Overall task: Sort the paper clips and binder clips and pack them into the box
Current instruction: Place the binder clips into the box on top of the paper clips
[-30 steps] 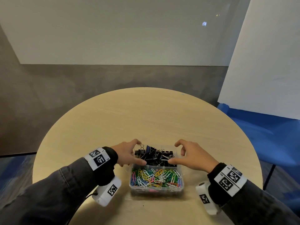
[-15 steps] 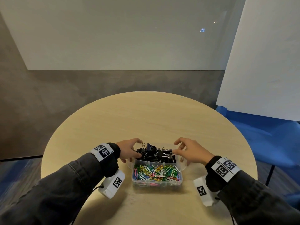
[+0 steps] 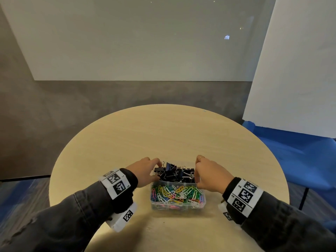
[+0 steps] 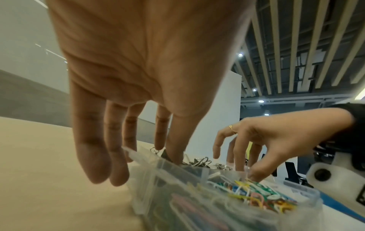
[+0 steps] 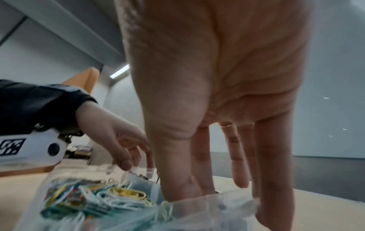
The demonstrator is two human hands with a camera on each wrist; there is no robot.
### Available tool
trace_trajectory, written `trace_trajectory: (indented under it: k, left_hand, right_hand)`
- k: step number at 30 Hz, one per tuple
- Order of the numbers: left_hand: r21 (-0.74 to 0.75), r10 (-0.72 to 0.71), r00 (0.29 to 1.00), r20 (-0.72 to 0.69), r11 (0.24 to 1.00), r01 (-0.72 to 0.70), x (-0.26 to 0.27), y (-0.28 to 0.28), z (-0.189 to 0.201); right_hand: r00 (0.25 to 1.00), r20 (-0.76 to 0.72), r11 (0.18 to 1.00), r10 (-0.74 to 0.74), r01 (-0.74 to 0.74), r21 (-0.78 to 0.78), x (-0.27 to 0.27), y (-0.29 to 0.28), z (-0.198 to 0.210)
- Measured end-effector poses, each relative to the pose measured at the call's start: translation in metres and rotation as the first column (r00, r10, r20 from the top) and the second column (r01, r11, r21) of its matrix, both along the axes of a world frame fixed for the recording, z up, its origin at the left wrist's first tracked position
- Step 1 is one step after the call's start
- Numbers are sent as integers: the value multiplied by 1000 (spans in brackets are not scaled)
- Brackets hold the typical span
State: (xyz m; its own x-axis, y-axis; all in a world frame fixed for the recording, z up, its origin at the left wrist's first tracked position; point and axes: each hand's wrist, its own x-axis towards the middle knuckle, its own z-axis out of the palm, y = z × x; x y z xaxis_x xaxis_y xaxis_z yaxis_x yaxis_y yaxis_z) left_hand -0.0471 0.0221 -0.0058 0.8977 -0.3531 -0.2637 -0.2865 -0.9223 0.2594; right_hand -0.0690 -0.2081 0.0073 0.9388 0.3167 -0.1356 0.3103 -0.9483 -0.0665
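The box (image 3: 178,200) sits low in the centre of the head view, on the table (image 3: 163,133). Its upper compartment holds the binder clips (image 3: 174,173) in a black heap that rises above the rim; its lower compartment holds the paper clips (image 3: 177,193), a coloured tangle. No loose clip shows on the table, so the sorting looks done and the step in hand seems to be settling the binder clips down.

The left hand (image 3: 145,171) straddles the box's left wall: in the left wrist view the thumb (image 4: 177,140) dips in among the binder clips while the other fingers (image 4: 94,153) hang straight outside. The right hand (image 3: 209,175) does the same at the right wall, thumb (image 5: 177,179) inside, fingers (image 5: 272,171) outside. Whether either hand pinches a clip or the wall I cannot tell.

Next, I judge, the heap needs pressing or spreading until it lies below the rim, without spilling clips over the divider.
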Motion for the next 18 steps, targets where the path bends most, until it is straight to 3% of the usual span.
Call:
trace_trajectory:
  k: [6,18]
  left_hand:
    - [13,2,1000,11,1000,-3,-1,0,-4]
    - [22,-13,1000,8,1000,13,1,1,-9]
  right_hand:
    - [995,11,966,96,-91,-242,-2,21,6]
    - [970,-17,876,241,-225,-426,4,21,2]
